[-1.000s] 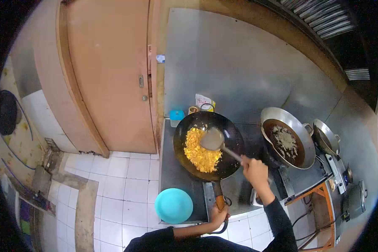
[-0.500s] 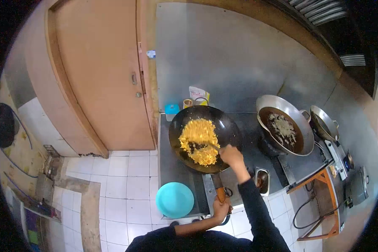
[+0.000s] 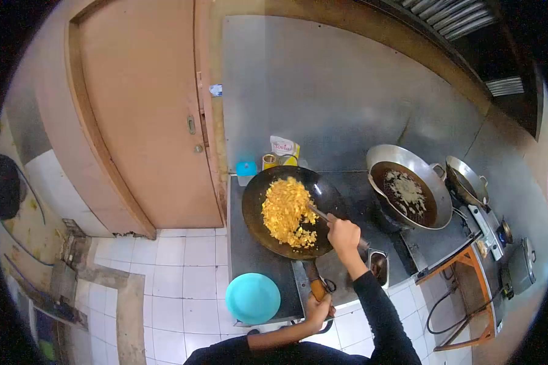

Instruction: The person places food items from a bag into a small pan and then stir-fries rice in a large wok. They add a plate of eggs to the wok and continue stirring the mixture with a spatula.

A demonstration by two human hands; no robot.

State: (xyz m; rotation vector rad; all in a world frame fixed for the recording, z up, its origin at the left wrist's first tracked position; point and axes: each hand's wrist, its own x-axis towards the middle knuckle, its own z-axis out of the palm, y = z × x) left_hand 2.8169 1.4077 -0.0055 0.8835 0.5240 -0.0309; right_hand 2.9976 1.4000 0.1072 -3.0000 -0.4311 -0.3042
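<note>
My left hand [image 3: 318, 310] is closed around the wooden handle [image 3: 318, 288] of a dark wok [image 3: 252, 210]. In my right hand [image 3: 344, 235] is the handle of a spatula [image 3: 316, 212]; its head is hidden in the food. Yellow, crumbly food [image 3: 283, 210], like scrambled egg or fried rice, lies heaped in the left and middle of the wok. Left of the wok handle, a turquoise plate [image 3: 252, 298] rests at the counter's front edge. A small metal container [image 3: 379, 267] with dark contents stands beside my right wrist.
To the right, a large metal wok [image 3: 435, 182] holds brown oil with pale food frying. Beyond it sits a smaller pan [image 3: 469, 182]. A blue-lidded tub [image 3: 246, 169], a can [image 3: 270, 162] and a packet [image 3: 284, 147] stand behind the dark wok.
My right hand has moved slightly right and down with the spatula. The food has shifted into a heap. My left hand keeps its grip on the handle, and the whole view has tilted slightly.
</note>
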